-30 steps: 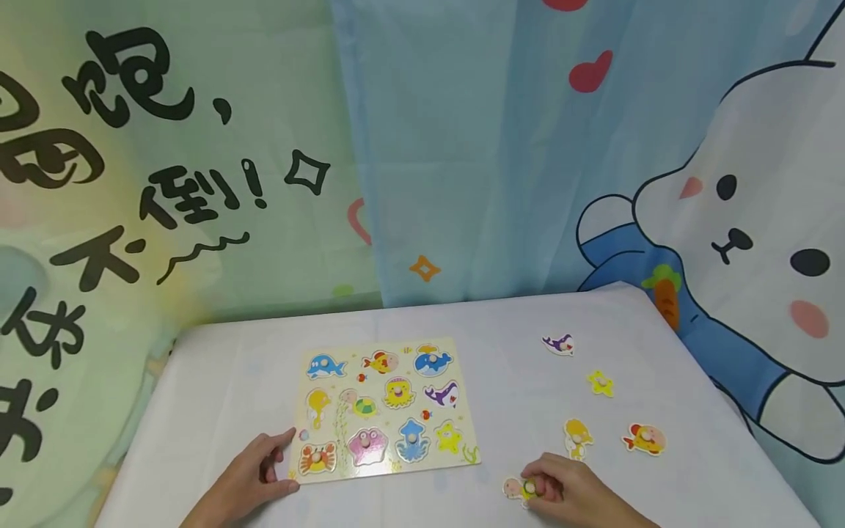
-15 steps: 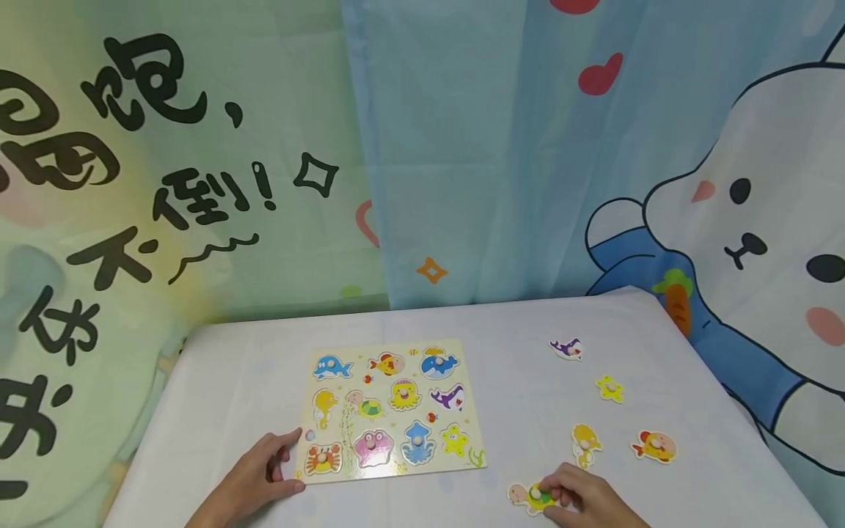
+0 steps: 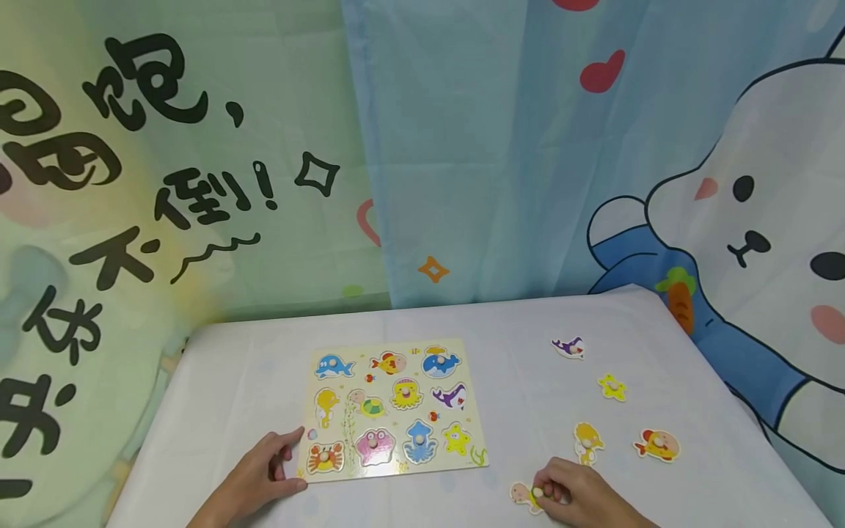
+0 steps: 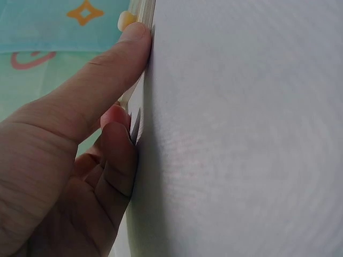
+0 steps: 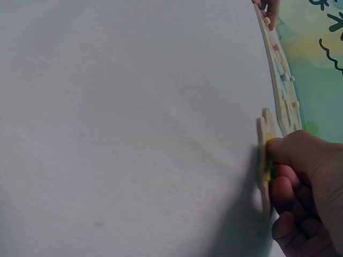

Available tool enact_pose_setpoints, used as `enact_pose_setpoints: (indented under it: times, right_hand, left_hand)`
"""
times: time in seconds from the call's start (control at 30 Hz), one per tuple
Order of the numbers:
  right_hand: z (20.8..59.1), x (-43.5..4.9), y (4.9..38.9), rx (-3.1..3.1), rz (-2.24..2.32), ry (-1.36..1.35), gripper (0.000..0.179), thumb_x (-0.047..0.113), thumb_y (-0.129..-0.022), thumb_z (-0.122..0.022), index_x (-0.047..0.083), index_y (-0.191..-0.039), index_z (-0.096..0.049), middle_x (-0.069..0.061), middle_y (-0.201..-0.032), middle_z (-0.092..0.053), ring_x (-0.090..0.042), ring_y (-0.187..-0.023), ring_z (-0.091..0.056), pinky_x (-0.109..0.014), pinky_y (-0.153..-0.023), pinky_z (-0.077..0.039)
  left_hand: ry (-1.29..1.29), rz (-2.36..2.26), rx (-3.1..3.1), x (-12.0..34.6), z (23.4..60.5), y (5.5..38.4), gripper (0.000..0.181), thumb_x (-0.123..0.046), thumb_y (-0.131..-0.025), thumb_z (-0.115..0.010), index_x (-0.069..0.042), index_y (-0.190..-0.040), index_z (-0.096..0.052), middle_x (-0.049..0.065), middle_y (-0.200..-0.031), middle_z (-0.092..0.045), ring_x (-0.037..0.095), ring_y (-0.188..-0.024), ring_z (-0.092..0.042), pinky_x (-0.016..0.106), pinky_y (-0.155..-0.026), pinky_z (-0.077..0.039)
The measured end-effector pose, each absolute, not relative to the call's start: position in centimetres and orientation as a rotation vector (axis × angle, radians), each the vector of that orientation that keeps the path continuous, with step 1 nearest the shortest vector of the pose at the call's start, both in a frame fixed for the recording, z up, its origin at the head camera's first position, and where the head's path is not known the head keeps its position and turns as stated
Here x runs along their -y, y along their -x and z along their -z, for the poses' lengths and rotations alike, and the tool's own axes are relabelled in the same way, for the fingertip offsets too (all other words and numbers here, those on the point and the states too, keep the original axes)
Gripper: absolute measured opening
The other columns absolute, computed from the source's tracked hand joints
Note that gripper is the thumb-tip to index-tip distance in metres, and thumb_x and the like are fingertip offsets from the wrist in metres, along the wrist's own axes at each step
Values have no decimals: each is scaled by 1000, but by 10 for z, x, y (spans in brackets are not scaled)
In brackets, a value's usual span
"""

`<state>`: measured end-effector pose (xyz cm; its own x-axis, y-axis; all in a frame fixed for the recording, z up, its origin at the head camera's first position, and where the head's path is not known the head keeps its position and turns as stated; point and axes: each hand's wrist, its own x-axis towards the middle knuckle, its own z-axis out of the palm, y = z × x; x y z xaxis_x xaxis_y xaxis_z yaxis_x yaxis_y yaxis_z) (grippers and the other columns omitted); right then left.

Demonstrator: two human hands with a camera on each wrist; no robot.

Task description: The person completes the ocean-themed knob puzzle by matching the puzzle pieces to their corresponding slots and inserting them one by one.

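My right hand (image 3: 581, 495) pinches a turtle puzzle piece (image 3: 519, 493) at the front of the table, covering much of its green shell and leaving the pink head showing. In the right wrist view, the turtle piece (image 5: 262, 144) is seen almost edge-on beside the thumb, low over the cloth. My left hand (image 3: 254, 473) rests at the lower left corner of a cream sea-animal puzzle board (image 3: 414, 367). Its index fingertip touches the left edge and its thumb the corner. In the left wrist view, the thumb (image 4: 94, 75) lies straight, its tip against the board's side.
Right of the board lie a purple whale piece (image 3: 571, 348), a yellow star piece (image 3: 612, 388), a yellow seahorse piece (image 3: 586, 442) and a red-and-yellow fish piece (image 3: 659, 445). A white cloth (image 3: 231, 381) covers the table. Printed curtains (image 3: 462, 183) hang behind it.
The head view has shifted slightly. My right fingers have moved back left over the turtle's shell after showing more of it half a second ago. My left hand stays at the board's corner.
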<state>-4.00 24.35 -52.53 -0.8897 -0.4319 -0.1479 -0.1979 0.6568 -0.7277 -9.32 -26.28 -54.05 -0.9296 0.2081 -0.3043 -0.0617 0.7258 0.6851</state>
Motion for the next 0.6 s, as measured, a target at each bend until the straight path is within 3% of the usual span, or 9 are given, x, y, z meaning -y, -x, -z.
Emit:
enact_pose_setpoints:
  times: [0.2, 0.33, 0.43, 0.6]
  right_hand:
    - [513, -240, 49, -2623, 1050, 559, 6, 16, -84, -72, 18, -87, -68, 17, -74, -49, 7, -67, -44, -14, -58, -42]
    - [507, -229, 59, -2749, 1132, 776, 14, 7, -80, -74, 19, -83, -67, 16, -73, -51, 7, -67, -45, -14, -56, -42]
    - [500, -211, 70, -2788, 1179, 909, 17, 4, -79, -74, 18, -83, -66, 14, -74, -53, 6, -67, -46, -15, -55, -43]
    - [484, -166, 90, -2757, 1152, 886, 11, 6, -80, -73, 15, -82, -66, 11, -74, -54, 4, -68, -48, -15, -58, -44]
  left_hand:
    - [-125, -1059, -2559, 263, 539, 93, 89, -36, -69, -86, -4, -142, -47, 1, -91, -44, 5, -68, -44, 19, -59, -40]
    - [-127, -1057, -2564, 263, 539, 93, 89, -36, -69, -86, -4, -142, -47, 1, -91, -45, 5, -68, -44, 19, -59, -40]
    - [-122, -1049, -2574, 264, 539, 92, 89, -36, -68, -86, -4, -142, -47, 1, -91, -45, 4, -67, -44, 18, -59, -40]
    - [-123, -1043, -2575, 263, 540, 93, 89, -36, -69, -85, -4, -142, -47, 0, -92, -45, 4, -68, -44, 18, -59, -40]
